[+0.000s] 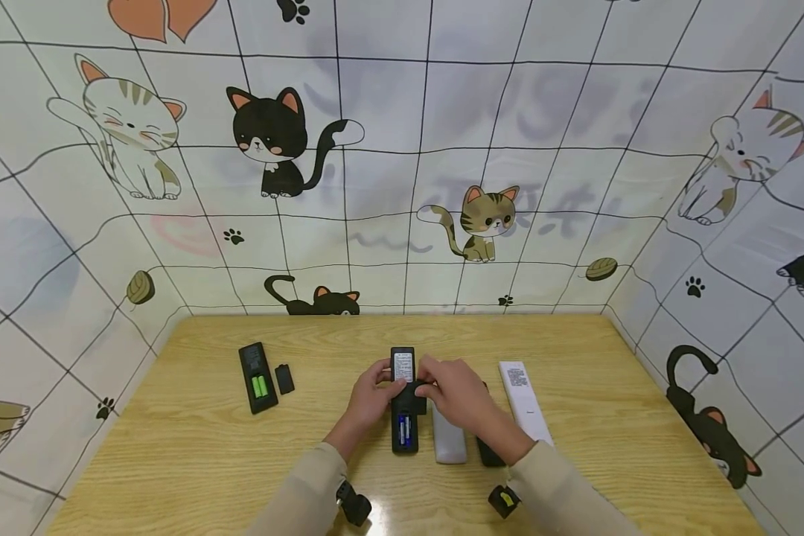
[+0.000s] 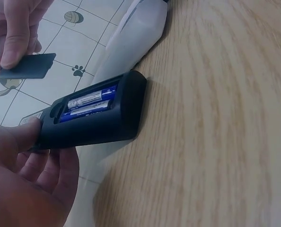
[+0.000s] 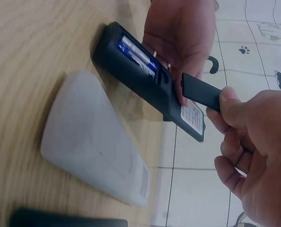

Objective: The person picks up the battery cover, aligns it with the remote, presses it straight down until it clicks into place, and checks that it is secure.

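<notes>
A black remote control (image 2: 91,131) lies back side up in my left hand (image 1: 368,402), whose thumb and fingers grip its sides near the label. Two blue-and-white batteries (image 2: 87,105) sit side by side in its uncovered compartment. Between thumb and fingers, my right hand (image 1: 461,393) pinches a small black battery cover (image 3: 201,92). The wrist views show this cover held apart from the remote, above its labelled half. Just right of the held remote is a pale grey remote (image 1: 450,441) on the table.
At left on the wooden table (image 1: 174,447) lies another black remote (image 1: 254,363) with green batteries (image 1: 260,386), its loose cover (image 1: 284,378) beside it. Under the right forearm is a partly hidden black remote (image 1: 490,453). A white remote (image 1: 526,406) lies farther right. Cat-patterned cloth surrounds the table.
</notes>
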A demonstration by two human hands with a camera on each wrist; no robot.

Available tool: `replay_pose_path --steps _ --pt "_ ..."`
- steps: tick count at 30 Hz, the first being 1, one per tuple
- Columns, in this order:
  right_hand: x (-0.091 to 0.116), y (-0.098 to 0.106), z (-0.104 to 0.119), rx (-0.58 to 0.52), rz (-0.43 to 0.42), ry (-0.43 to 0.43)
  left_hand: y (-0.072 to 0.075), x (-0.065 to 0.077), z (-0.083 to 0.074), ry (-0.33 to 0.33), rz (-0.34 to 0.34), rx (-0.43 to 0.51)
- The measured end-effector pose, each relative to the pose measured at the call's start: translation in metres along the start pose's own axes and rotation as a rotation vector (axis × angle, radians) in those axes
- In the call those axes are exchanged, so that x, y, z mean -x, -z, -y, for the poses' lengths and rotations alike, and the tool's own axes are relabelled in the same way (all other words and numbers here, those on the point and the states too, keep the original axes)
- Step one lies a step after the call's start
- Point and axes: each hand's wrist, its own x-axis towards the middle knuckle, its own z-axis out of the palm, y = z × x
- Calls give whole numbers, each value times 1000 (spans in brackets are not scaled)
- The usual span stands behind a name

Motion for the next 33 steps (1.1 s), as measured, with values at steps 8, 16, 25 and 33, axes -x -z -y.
replay_pose_path --steps 8,16,25,33 --pt "-3 -10 9 -20 -3 57 1 3 -2 16 4 -7" --pt "-3 -15 13 1 2 65 2 6 -6 -5 0 -13" --pt "1 -25 11 -15 30 42 2 6 -5 8 -1 -11" --pt "3 -34 6 2 39 57 1 5 -5 12 -10 -8"
